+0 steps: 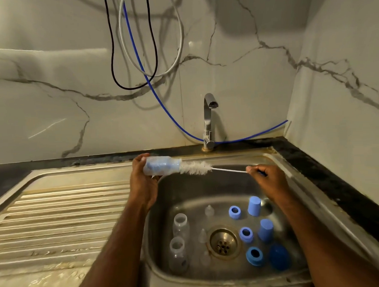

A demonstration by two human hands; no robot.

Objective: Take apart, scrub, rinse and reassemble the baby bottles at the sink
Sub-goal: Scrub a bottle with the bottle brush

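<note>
Bottle (161,165) is held sideways above the sink (278,161) by the left hand (142,180), fingers wrapped around its base. A brush (196,168) enters its mouth; the handle is pinched by the right hand (266,179).

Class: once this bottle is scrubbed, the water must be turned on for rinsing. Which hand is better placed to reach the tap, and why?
Probably the right hand: it pinches only the thin bottle brush handle, beside the tap. The left hand grips the bottle.
</note>
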